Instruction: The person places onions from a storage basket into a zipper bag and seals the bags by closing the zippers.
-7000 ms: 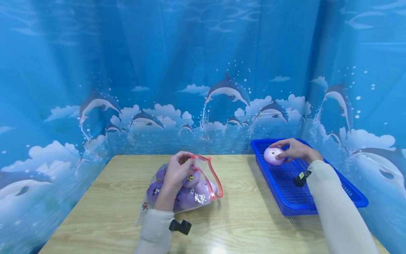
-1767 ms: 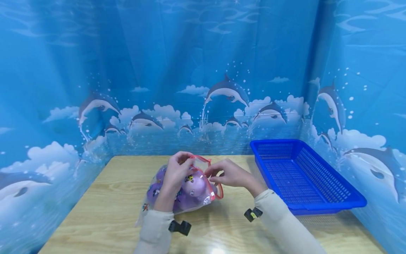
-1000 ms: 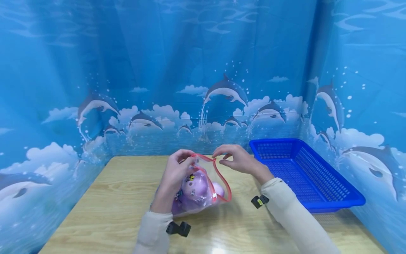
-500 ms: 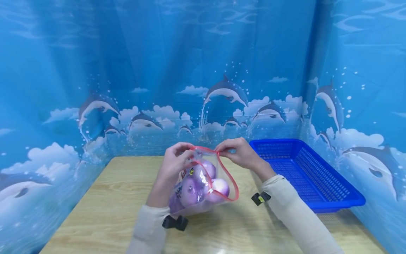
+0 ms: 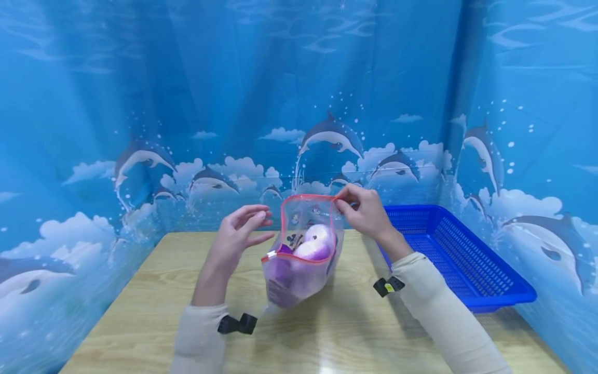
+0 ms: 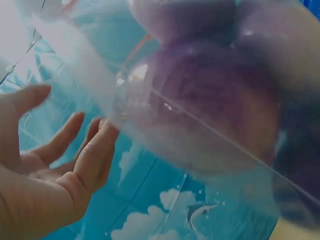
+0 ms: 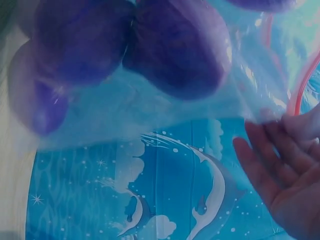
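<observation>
A clear plastic zip bag (image 5: 299, 283) with a red-edged mouth stands near the middle of the table, its opening spread and facing up. Several purple and pinkish balls (image 5: 314, 252) fill it; they also show through the plastic in both wrist views. My right hand (image 5: 369, 213) pinches the far right corner of the bag's red rim between thumb and finger. To the left of the bag is my left hand (image 5: 238, 234), its fingers loosely bent and holding nothing. In the left wrist view the left fingertips (image 6: 107, 127) lie close to the plastic; whether they touch is unclear.
A blue plastic basket (image 5: 460, 259) with perforated walls sits on the right of the wooden table (image 5: 154, 306), with no balls visible inside. Behind the table hangs a blue curtain (image 5: 261, 104) printed with dolphins and clouds.
Seven seconds ago my right hand held a ball in the basket. Since then it has moved to the bag and pinched its rim. My left hand has let go; the bag has turned upright.
</observation>
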`<state>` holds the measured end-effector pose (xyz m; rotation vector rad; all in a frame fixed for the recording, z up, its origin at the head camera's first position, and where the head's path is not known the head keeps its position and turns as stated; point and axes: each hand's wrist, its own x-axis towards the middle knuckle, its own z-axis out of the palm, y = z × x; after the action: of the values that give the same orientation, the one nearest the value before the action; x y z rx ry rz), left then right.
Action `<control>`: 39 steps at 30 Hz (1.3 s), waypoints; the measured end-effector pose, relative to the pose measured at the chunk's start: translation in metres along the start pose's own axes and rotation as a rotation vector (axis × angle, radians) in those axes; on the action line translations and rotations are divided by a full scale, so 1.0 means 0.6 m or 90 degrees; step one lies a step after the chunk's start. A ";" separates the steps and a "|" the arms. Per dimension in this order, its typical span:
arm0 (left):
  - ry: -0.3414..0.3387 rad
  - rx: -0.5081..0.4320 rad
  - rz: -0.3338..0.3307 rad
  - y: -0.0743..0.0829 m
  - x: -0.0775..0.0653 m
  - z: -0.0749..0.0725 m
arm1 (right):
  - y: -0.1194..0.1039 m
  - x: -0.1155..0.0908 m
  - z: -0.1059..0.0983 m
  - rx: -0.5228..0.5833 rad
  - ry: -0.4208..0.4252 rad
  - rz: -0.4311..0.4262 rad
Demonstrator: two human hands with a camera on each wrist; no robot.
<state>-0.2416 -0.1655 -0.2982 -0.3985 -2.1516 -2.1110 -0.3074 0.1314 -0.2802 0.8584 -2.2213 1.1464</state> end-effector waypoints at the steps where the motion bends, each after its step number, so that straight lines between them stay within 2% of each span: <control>1: -0.010 0.011 -0.001 -0.001 -0.002 -0.004 | 0.001 0.000 -0.001 -0.007 0.012 0.014; 5: -0.042 0.074 -0.007 -0.006 -0.006 -0.014 | 0.007 0.000 -0.005 -0.029 0.049 0.065; 8: -0.031 0.125 -0.010 -0.013 -0.004 -0.015 | 0.013 -0.001 -0.007 -0.032 0.064 0.094; 13: 0.087 0.190 -0.001 -0.027 0.006 -0.009 | 0.028 -0.005 -0.015 -0.045 0.079 0.120; 17: 0.179 0.186 0.017 -0.031 0.011 -0.005 | 0.042 -0.010 -0.031 -0.059 0.078 0.120; 21: 0.227 0.174 0.038 -0.029 0.016 -0.007 | 0.053 -0.017 -0.048 -0.060 0.057 0.141; 23: 0.227 0.169 0.041 -0.030 0.018 -0.007 | 0.054 -0.020 -0.053 -0.061 0.040 0.162; 27: 0.200 0.158 0.024 -0.037 0.020 -0.005 | 0.053 -0.023 -0.059 -0.066 -0.004 0.204; 31: 0.189 0.144 0.002 -0.047 0.023 -0.004 | 0.053 -0.023 -0.069 -0.069 -0.069 0.241; 34: 0.193 0.136 0.002 -0.050 0.026 -0.003 | 0.051 -0.019 -0.081 -0.083 -0.128 0.258; 37: 0.197 0.130 0.008 -0.048 0.029 -0.002 | 0.042 -0.010 -0.089 -0.127 -0.167 0.238; 39: 0.198 0.131 0.012 -0.046 0.031 0.000 | 0.029 0.000 -0.091 -0.151 -0.169 0.211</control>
<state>-0.2663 -0.1634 -0.3201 -0.0646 -2.1381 -1.7775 -0.3123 0.1850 -0.2610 0.5850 -2.7311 0.9212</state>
